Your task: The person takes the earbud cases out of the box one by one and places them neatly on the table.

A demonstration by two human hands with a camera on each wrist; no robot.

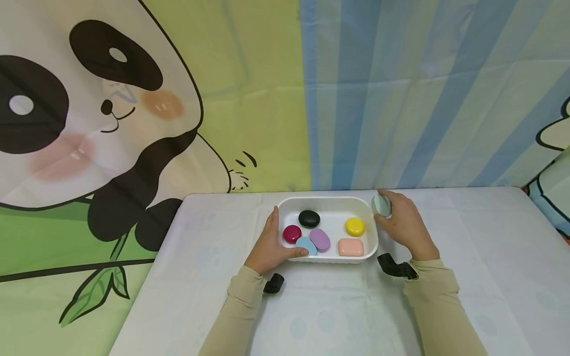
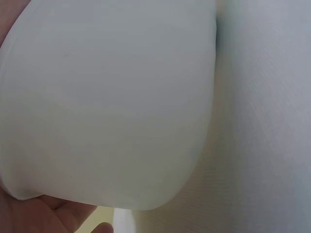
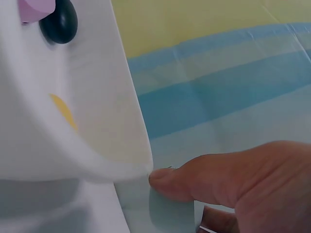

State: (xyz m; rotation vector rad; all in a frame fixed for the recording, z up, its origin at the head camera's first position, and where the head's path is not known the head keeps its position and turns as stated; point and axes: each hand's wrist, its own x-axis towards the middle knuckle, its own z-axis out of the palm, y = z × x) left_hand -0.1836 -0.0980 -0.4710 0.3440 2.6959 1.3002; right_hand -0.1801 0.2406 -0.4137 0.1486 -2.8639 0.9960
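White tray (image 1: 328, 203) on a pale tablecloth (image 1: 467, 277), near the far edge, in front of a panda-print backdrop (image 1: 111, 123). Inside the tray: black case (image 1: 309, 218) at the back, dark red case (image 1: 292, 233), light blue case (image 1: 305, 244) and lilac case (image 1: 320, 239) clustered at the left front, yellow case (image 1: 355, 226) to the right, pink rectangular case (image 1: 351, 247) at the right front. Left hand (image 1: 271, 244) resting against the tray's left side, fingers fairly straight along the wall, thumb hooked over the front rim beside the light blue case; holding the tray steady rather than clasping anything else. Right hand (image 1: 403, 222) just outside the tray's right rear corner, fingers curled round a pale mint case (image 1: 381, 205), held on edge and touching or nearly touching the rim. From the right wrist view, thumb (image 3: 194, 182) pressed on the mint case right beside the tray's outer wall. Beige sleeves (image 1: 438, 301) on both forearms, black camera mounts at the wrists.
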